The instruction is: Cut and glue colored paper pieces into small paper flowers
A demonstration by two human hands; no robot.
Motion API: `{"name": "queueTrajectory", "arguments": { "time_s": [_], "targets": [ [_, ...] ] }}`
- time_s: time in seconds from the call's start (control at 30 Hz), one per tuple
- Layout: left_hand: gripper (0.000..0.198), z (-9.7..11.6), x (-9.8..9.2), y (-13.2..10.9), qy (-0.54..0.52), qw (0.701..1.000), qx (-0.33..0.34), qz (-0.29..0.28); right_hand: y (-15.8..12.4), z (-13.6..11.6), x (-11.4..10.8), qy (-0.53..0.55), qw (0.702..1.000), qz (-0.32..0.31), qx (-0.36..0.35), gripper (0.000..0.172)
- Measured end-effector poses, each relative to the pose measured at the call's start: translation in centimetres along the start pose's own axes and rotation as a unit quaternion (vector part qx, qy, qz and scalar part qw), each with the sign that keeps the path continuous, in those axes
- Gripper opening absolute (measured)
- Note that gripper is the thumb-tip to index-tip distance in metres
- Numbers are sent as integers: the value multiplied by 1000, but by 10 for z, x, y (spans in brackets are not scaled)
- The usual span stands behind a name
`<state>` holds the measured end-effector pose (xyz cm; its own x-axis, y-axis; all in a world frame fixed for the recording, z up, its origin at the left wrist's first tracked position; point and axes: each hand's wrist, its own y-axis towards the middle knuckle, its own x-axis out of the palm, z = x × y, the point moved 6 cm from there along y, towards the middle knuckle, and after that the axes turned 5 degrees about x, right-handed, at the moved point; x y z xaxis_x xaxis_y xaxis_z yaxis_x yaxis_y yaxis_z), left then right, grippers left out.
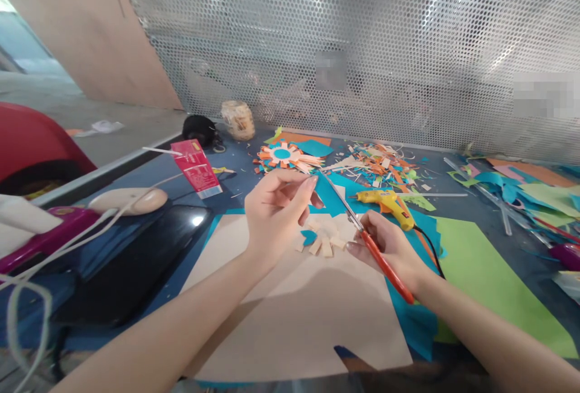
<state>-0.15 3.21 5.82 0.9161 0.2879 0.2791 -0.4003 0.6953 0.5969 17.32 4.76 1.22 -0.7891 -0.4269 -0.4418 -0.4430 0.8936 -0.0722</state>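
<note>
My left hand (276, 214) pinches a piece of blue paper (328, 194) between thumb and fingers. My right hand (392, 248) is wrapped around a pair of scissors (375, 254) with red handles. Their blades point up and left and lie along the paper's right edge; I cannot tell if they touch it. Below both hands a pale paper sheet (290, 326) covers the table, bearing cream paper strips (326, 245) fanned out like petals. A small blue heart-shaped cutout (309, 237) lies beside the strips.
A yellow glue gun (385, 202) rests just beyond my right hand. Paper scraps (385, 163) and an orange-white paper flower (283, 154) lie behind. At left are a red drink carton (196, 168), a mouse (129, 201), a black tablet-like slab (136, 266) and cables. Green paper (493, 278) lies right.
</note>
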Motion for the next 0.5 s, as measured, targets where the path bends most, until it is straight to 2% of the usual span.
{"name": "queueTrajectory", "arguments": {
  "time_s": [0.5],
  "targets": [
    [12, -2, 1, 0, -6, 1000, -14, 0, 1, 0, 0, -4, 1000, 16, 4, 36]
  ]
}}
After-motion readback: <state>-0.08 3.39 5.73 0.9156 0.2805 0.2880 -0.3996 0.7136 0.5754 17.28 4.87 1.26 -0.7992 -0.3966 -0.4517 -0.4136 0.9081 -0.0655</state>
